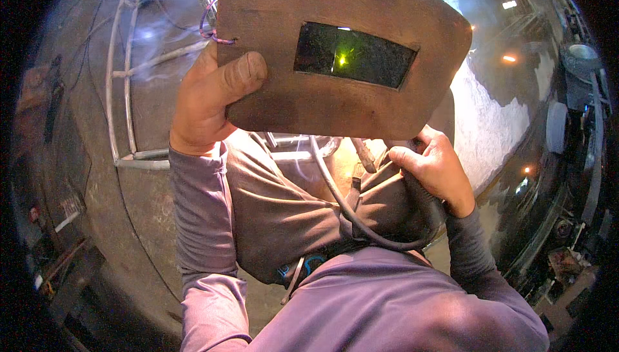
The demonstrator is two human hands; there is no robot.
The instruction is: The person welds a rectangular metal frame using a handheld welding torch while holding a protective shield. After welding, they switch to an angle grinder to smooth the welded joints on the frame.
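My left hand [219, 90] grips the left edge of a brown hand-held welding shield [271, 3], thumb across its near face. Through the shield's dark window [374, 58] a small green-yellow glow of a welding arc shows. Below the shield's lower right edge my right hand [438, 165] is closed around a welding electrode holder, mostly hidden behind the shield and fingers. A thick dark cable [342, 203] loops over my lap and up toward that hand. The arc itself and the spot being welded are hidden by the shield.
A welded metal-tube frame [122, 81] lies on the concrete floor [129, 223] at the left. Brightly lit, patchy floor [490, 120] stretches to the right, with sparks above it. Dark equipment and clutter [567, 261] line the far right. A thin cable runs along the left.
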